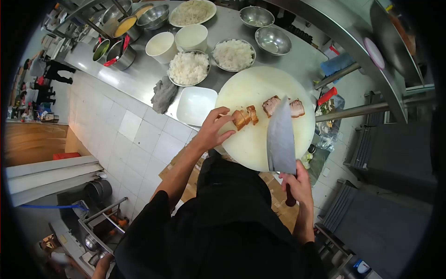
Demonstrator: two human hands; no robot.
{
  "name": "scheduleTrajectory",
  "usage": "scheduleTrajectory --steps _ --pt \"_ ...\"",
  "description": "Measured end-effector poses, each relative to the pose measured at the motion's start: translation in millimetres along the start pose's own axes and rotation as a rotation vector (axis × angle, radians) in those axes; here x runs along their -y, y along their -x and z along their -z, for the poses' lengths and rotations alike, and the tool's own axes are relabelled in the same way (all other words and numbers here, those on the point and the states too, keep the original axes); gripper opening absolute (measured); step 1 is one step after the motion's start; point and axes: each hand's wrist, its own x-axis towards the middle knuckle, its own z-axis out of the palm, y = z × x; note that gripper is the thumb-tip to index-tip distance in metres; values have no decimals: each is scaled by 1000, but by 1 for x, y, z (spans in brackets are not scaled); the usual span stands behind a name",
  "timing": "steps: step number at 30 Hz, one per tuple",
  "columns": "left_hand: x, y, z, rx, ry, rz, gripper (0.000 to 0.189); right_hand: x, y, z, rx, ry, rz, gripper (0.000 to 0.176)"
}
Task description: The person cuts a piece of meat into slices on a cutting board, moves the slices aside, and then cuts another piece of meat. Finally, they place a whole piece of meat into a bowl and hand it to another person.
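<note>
My right hand (298, 182) is wrapped round the dark handle of a wide cleaver (281, 142). The blade points away from me over the round white cutting board (260, 153), its tip overlapping the gap between two chunks of roast pork (297, 108). Left of them on the board sit browned, sliced pork pieces (240, 119). My left hand (214, 129) is open at the board's left edge, thumb and fingers apart, fingertips right beside the slices. Just beyond that hand stands a square white dish (195, 106).
Bowls of white rice (189, 69) and two white tubs (191, 37) stand behind the board. A grey cloth (164, 94) hangs at the counter edge. Metal bowls (273, 41) are at the back right, sauce pots (124, 55) at the back left. A metal post (344, 113) rises on the right.
</note>
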Motion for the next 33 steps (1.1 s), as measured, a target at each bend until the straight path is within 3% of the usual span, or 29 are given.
scheduleTrajectory --steps 2,3,5,14,20,26,29,33 --pt "7 5 4 -94 8 -107 37 25 -19 -28 -117 548 -55 23" --pt "10 4 5 -100 25 -98 37 35 -30 -43 -121 564 -67 23" --pt "13 -2 4 -56 1 -275 35 50 -48 -70 -153 844 202 22" --pt "19 -20 -9 -19 4 -374 38 102 -62 -113 161 1475 164 20" --pt "16 -24 -9 -37 28 -396 30 138 -82 -124 322 1590 128 21" --pt "18 -29 -4 2 72 -434 27 155 -144 -144 449 1484 30 26" --pt "15 -28 -8 -46 88 -391 25 156 -118 -123 347 1452 -110 21" --pt "17 -27 -9 -6 109 -403 25 148 -109 -122 344 1457 -128 19"
